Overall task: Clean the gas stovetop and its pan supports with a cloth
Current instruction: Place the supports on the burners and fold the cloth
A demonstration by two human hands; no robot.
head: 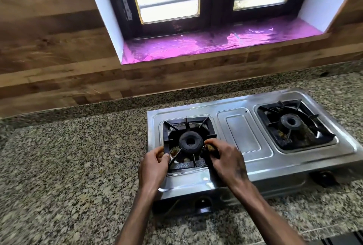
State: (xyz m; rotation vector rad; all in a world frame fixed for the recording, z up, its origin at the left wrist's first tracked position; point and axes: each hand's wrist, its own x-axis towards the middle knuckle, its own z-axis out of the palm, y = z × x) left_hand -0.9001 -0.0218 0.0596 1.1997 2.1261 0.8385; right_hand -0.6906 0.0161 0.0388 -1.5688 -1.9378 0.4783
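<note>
A two-burner stainless steel gas stovetop (243, 132) sits on a speckled granite counter. Its left black pan support (186, 125) surrounds a round black burner (190, 142), with food crumbs in the well beneath. My left hand (155, 164) grips the support's left front corner. My right hand (224, 158) grips its right side, fingers curled over the frame. The right pan support (294, 125) lies in its well around the second burner (290, 122), also with dirt under it. No cloth is in view.
The granite counter (68, 166) stretches wide to the left of the stove. A wood-patterned wall (49, 48) rises behind, with a window and a pink-lined sill (196, 46). Two black knobs (202, 203) sit on the stove's front face.
</note>
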